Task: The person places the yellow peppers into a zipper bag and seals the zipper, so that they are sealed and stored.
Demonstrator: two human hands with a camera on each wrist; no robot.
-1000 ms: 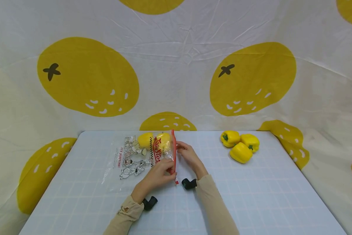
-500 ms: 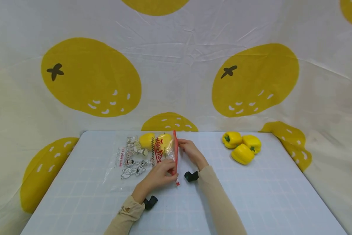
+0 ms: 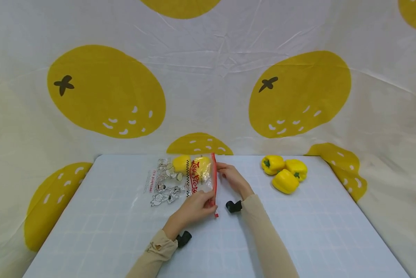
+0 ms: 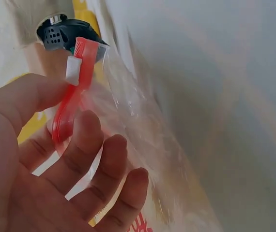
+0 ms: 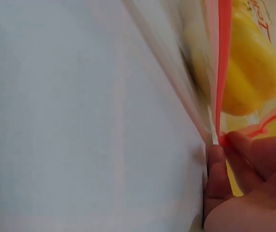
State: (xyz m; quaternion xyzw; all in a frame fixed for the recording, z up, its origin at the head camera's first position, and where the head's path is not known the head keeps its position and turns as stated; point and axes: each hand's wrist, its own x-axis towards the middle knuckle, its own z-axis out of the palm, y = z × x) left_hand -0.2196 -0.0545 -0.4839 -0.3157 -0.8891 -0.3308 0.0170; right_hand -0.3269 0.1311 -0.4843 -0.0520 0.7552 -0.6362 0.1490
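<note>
A clear zip bag (image 3: 169, 185) with a red zip strip and printed cartoon figures lies at the middle back of the table. Inside it are yellow bell peppers (image 5: 252, 63), seen through the plastic. My left hand (image 3: 195, 206) pinches the near end of the red strip between thumb and index finger, its other fingers loosely bent. Close to that grip, a white slider (image 4: 73, 70) sits on the strip. At the far end, my right hand (image 3: 236, 181) pinches the strip's corner. The bag's mouth faces right, its edges spread apart in the right wrist view.
A group of three yellow bell peppers (image 3: 285, 180) rests on the table to the right of my right hand. A pale checked cloth covers the table (image 3: 319, 227). Behind it hangs a white curtain (image 3: 208, 92) with large yellow fruit prints.
Both hands have shifted slightly to the right, drawing the bag along with them. They keep their hold on the red strip. The peppers on the table stay put.
</note>
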